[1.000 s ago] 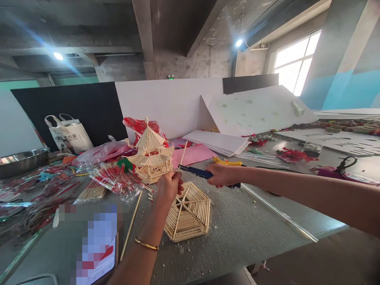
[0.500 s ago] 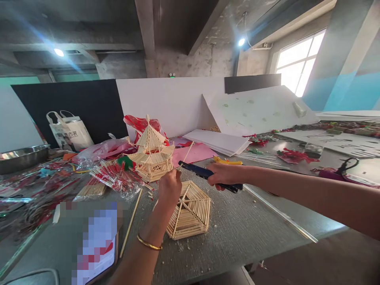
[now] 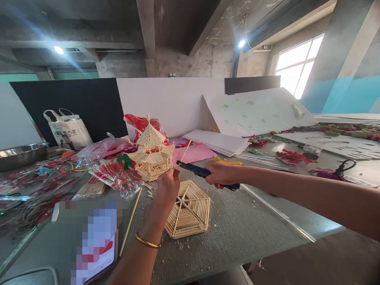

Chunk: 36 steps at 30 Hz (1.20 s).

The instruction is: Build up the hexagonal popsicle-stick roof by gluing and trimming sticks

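My left hand (image 3: 168, 184) is closed in a pinch on a thin wooden stick (image 3: 186, 149), which slants up and away from the fingers. My right hand (image 3: 219, 174) grips a long dark blue and black hand tool (image 3: 196, 170) whose exact kind I cannot make out. The tool's narrow black tip is close to the stick, just above my left fingertips; whether they touch is unclear. Under my hands lies a hexagonal panel of wooden sticks (image 3: 190, 215) with ribs meeting at its centre, partly covered by my left hand. Behind stands a tiered stick pagoda model (image 3: 151, 152) with a pointed roof.
Plastic-wrapped red-tipped sticks (image 3: 114, 174) lie left of the pagoda. A phone (image 3: 101, 253) and a loose stick (image 3: 130, 221) are at the near left. White boards (image 3: 216, 141), pink paper (image 3: 196, 152) and a yellow-handled tool (image 3: 227, 161) lie behind. A metal bowl (image 3: 22, 156) sits far left.
Both hands have shifted slightly left, with the stick and the dark tool still in them. The hexagonal panel and the pagoda have stayed in place.
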Tool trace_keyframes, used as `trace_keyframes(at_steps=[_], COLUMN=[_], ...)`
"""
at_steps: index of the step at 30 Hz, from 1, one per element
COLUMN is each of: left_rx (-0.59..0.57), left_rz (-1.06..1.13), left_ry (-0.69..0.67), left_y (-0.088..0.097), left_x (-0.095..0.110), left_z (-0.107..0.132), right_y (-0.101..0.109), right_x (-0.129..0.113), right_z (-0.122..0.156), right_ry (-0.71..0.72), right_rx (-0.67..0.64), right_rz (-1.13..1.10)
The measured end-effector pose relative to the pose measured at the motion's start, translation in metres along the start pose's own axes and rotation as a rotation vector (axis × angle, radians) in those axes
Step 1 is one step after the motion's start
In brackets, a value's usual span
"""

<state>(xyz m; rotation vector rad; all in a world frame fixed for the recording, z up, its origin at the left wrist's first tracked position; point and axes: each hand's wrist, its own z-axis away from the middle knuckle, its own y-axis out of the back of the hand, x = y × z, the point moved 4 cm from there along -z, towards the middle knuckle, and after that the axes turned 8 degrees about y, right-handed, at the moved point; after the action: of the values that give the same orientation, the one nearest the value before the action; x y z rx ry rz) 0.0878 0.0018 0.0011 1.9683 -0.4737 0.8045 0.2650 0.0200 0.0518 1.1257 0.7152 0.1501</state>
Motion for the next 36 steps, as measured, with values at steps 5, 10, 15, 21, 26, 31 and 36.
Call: trace_keyframes(at_steps=[5, 10, 15, 21, 26, 31, 36], left_rx=[-0.006, -0.001, -0.027, -0.096, -0.123, -0.147, -0.212], left_rz=[0.088, 0.133, 0.193, 0.311, 0.385, 0.417, 0.411], left_ry=[0.030, 0.049, 0.084, 0.166, 0.226, 0.264, 0.316], left_y=[-0.006, -0.008, -0.009, -0.010, -0.009, -0.011, -0.018], left_x=[-0.009, -0.015, -0.017, -0.014, -0.011, -0.011, -0.014], left_z=[-0.005, -0.009, -0.010, -0.010, -0.009, -0.009, -0.011], right_y=[0.000, 0.002, 0.004, 0.004, 0.004, 0.003, -0.001], right_x=[0.003, 0.003, -0.004, -0.005, -0.002, 0.001, 0.010], right_z=[-0.012, -0.022, -0.020, -0.021, -0.025, -0.031, -0.041], right_ry=[0.045, 0.089, 0.107, 0.130, 0.106, 0.071, 0.041], right_rx=[0.030, 0.036, 0.010, -0.018, 0.013, 0.112, 0.086], right_rz=[0.041, 0.077, 0.128, 0.131, 0.158, 0.212, 0.156])
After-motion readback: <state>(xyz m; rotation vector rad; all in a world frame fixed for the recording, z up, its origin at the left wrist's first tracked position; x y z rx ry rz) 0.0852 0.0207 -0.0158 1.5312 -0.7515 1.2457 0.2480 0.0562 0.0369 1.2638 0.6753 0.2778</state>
